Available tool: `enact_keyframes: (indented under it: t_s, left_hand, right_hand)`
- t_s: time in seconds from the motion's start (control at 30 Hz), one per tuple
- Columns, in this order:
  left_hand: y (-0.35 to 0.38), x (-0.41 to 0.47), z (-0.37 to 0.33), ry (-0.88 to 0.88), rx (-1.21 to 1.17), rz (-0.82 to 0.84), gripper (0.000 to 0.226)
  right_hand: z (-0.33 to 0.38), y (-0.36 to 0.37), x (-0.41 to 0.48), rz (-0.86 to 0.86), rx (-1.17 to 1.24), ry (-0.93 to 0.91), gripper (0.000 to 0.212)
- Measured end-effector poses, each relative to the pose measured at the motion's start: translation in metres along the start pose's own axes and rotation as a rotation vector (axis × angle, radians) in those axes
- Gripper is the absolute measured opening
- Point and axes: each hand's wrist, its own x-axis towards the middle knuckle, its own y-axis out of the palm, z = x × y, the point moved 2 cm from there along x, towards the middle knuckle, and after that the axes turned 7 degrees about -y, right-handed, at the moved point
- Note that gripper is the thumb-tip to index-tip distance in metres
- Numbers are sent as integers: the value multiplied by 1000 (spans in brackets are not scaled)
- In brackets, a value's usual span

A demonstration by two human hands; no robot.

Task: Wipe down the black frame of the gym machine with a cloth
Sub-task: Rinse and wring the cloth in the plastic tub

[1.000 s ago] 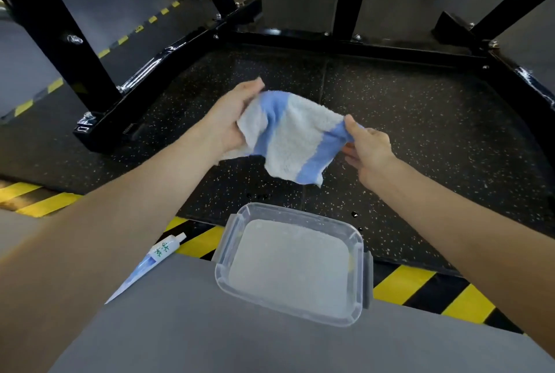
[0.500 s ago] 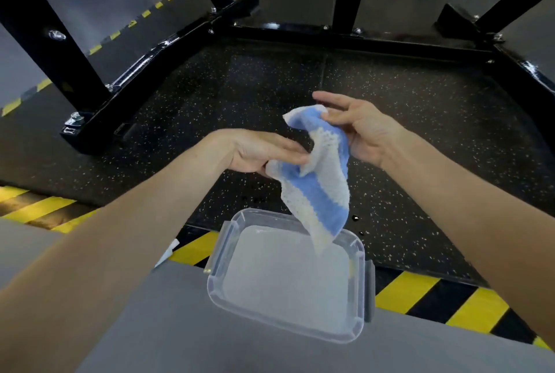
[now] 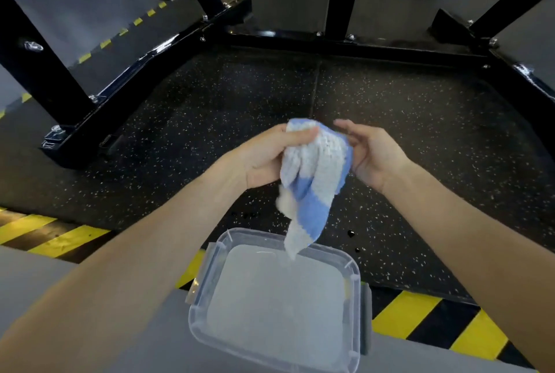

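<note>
While the left hand pinches the top of the blue-and-white cloth, the right hand lies loosely open against its right edge; the cloth hangs between both hands, well apart from the black frame beyond them.

the forearms, left grip and right grip are all bare.
</note>
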Motion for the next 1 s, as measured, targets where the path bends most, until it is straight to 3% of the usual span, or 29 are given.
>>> enact_keyframes:
  t_s: [0.07, 0.2, 0.3, 0.4, 0.53, 0.7, 0.8, 1.0]
  left_hand:
    - [6, 2, -13, 64, -89, -65, 18]
    - [6, 6, -14, 20, -267, -140, 42]
    - [-4, 3, -12, 21, -271, -177, 23]
    - [-24, -2, -14, 3, -230, -236, 14]
    - [-62, -11, -10, -138, -54, -468, 7]
    - [-85, -17, -2, -348, 197, -639, 28]
    - [-83, -17, -1, -426, 355, -702, 31]
    - [-75, -32, -5, -476, 245, -547, 26]
  right_hand:
    - [-16, -5, 1, 47, -50, 105, 36]
    - [-50, 0, -1, 226, 58, 367, 62]
    - [-59, 8, -2, 264, 157, 439, 75]
    - [-55, 10, 3, 160, 143, 303, 60]
    - [-46, -7, 7, -17, -109, 246, 33]
    - [-26, -16, 13, -169, -371, 95, 10]
    - [-19, -11, 13, -169, -351, 26, 12]
    - [-1, -8, 3, -223, -230, -66, 11]
